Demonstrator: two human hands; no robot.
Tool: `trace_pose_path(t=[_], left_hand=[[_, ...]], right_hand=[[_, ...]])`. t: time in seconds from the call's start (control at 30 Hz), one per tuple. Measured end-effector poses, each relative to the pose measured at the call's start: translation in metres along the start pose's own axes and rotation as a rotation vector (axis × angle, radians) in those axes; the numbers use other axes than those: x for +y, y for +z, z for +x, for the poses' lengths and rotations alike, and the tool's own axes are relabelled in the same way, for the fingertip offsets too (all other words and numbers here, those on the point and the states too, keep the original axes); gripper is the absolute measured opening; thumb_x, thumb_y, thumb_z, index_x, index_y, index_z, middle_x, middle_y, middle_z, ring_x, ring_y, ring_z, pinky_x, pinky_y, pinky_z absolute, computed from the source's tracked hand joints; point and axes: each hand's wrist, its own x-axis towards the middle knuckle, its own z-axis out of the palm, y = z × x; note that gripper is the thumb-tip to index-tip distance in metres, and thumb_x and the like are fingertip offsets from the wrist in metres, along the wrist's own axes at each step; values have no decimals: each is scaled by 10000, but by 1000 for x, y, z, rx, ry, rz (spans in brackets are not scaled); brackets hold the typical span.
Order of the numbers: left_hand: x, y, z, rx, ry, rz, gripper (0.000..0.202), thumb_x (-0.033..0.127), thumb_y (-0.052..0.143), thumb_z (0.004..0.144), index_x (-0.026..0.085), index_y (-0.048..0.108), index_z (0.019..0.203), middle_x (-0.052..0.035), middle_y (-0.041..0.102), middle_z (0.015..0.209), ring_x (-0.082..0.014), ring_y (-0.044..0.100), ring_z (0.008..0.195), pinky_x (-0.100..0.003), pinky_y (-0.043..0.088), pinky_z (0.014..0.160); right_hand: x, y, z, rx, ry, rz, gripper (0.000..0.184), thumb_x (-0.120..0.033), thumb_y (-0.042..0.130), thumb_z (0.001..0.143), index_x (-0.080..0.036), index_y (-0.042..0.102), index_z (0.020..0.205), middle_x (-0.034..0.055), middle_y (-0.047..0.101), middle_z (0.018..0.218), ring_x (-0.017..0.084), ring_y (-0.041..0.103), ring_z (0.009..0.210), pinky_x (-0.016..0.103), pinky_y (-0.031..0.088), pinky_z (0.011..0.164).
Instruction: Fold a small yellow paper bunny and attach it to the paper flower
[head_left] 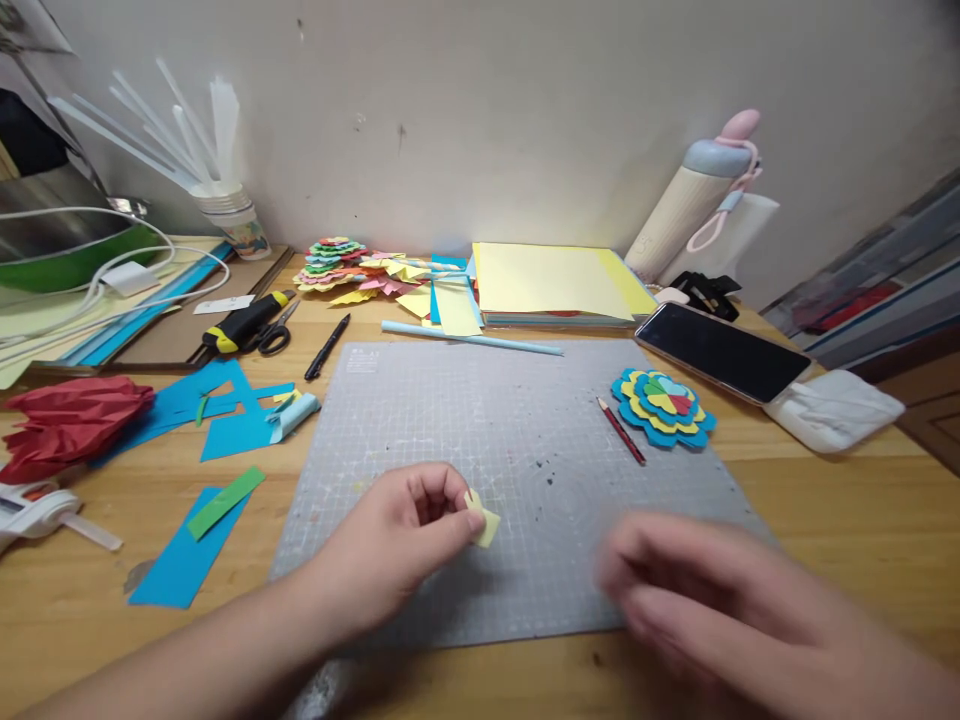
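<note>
My left hand (397, 545) is closed in a pinch on a small folded piece of pale yellow paper (484, 520), held just over the near part of the grey cutting mat (510, 420). My right hand (690, 595) hovers over the mat's near right corner; it is smeared by motion, and its fingers look loosely stretched with nothing seen in them. A layered paper flower (661, 406) in blue, yellow, green and red lies on the mat's right edge, with a red pencil (621, 431) just left of it.
Blue paper scraps (225, 415) and a green strip (225, 502) lie left of the mat. Behind it are scissors (274, 332), a black pen (327, 347), a pale blue rolled tube (472, 338), a yellow paper stack (555, 280), more paper flowers (330, 262). A phone (720, 350) lies at the right.
</note>
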Motion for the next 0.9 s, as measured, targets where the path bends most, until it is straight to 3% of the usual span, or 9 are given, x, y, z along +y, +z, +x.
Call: trace_pose_path(t=[0.1,0.13,0.23,0.47,0.67,0.9], left_hand=[[4,4,-2,-14,13,-6,204,340,663,706,171,555,671,38,541,614,-87,421,565,-232,322,550],[5,4,-1,2,22,-3,196,332,661,701,173,554,665,46,522,594,-85,416,555,-230,320,547],[6,0,5,63,46,6,207,345,654,704,176,543,658,59,490,561,-76,388,512,-228,302,517],[-8,-5,14,3,105,-42,254,401,601,780,182,506,694,56,489,567,-84,420,511,-233,329,520],[-9,-3,12,-17,173,50,255,369,593,809,189,506,650,62,454,537,-83,383,500,-229,293,501],[-13,-5,15,79,107,-4,258,410,645,772,179,533,741,56,508,601,-85,439,516,-235,338,514]], right_hand=[[-28,19,55,-82,37,76,174,-400,571,886,-226,577,888,0,564,718,128,542,614,239,456,509],[-31,27,69,-85,31,103,235,-423,566,879,-213,533,778,-19,515,653,111,509,562,221,422,464],[-25,43,92,-59,5,276,284,-428,481,906,-206,478,729,-36,488,610,87,474,500,194,371,415],[-4,46,102,34,-24,420,271,-425,502,885,-192,507,746,-53,503,595,63,476,452,173,345,397],[-3,43,107,-34,-19,433,245,-409,566,848,-196,496,749,-63,514,570,68,495,433,171,364,380],[0,44,108,-29,-26,462,305,-470,593,851,-189,499,778,-67,523,561,60,494,424,166,363,383]])
